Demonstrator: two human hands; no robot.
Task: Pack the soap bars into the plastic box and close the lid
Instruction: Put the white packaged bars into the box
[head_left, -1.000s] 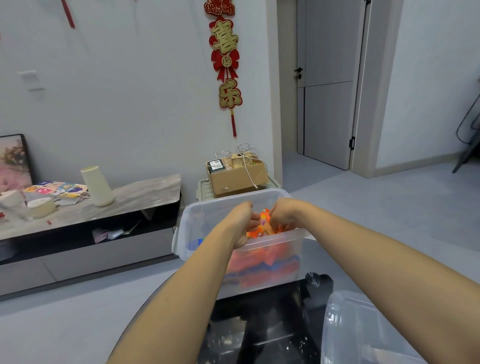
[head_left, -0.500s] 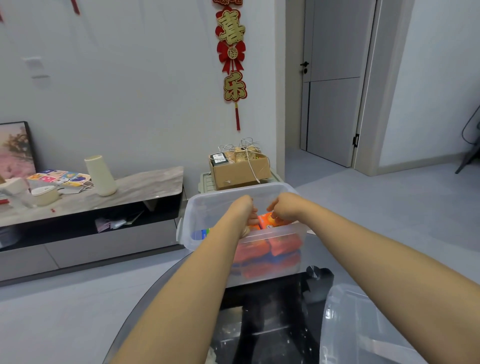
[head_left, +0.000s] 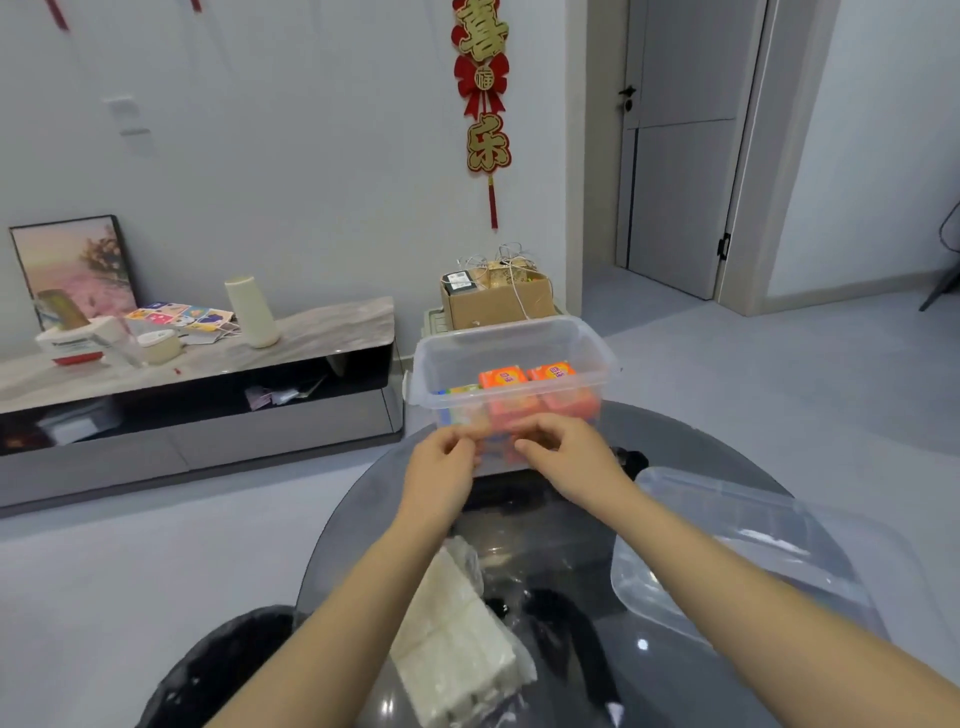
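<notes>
Near edge, 6 o'clock: white pack (head_left: 457, 644) on the dark glass table (head_left: 571, 571), partly covered by the left forearm, bottom cut off by the frame. Clear lid (head_left: 748, 561) lies at 4 o'clock, off the box, its near side hidden by the right forearm. Left hand (head_left: 441, 465) and right hand (head_left: 569, 457) sit close together at centre, fingers curled, fingertips pinched towards each other just in front of the box (head_left: 511, 364); whether they hold anything can't be told. Box at 12 o'clock from the hands, clear plastic, open. Inside: orange soap bars (head_left: 524, 376), two tops showing, lower ones blurred through the wall. Something blue-yellow at the box's left, unclear.
</notes>
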